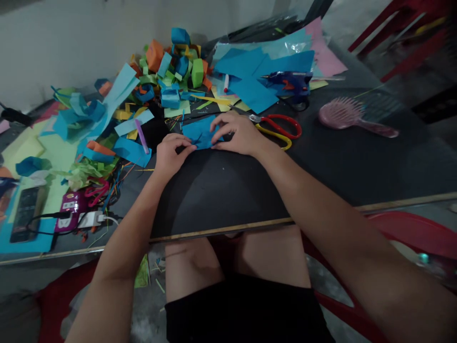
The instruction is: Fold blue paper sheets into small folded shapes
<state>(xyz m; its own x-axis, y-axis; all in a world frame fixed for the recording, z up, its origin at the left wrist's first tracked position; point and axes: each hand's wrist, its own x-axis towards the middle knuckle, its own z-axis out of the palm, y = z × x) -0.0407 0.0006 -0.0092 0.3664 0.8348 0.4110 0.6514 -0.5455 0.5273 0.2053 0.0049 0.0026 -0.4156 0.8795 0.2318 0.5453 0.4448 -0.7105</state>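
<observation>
Presently, blue paper (200, 129) sits on the worktop (228, 190), near red-and-yellow-handled scissors (255, 118). Left hand (170, 153): grip pinched on the paper's near left edge. Right hand (238, 133): touching its right side; dim view, cannot tell whether that grip is closed.

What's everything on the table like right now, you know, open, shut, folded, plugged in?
Blue paper: flat-looking, touched by both hands
Left hand: thumb and finger pinching the paper's edge
Right hand: fingers bent over the paper, grip unclear
Scissors: lying down, blades unclear
Hairbrush: bristles up
Phone: lying flat, screen looks dark
White adapter: cable plugged in
Paper pieces: folded, heaped
</observation>
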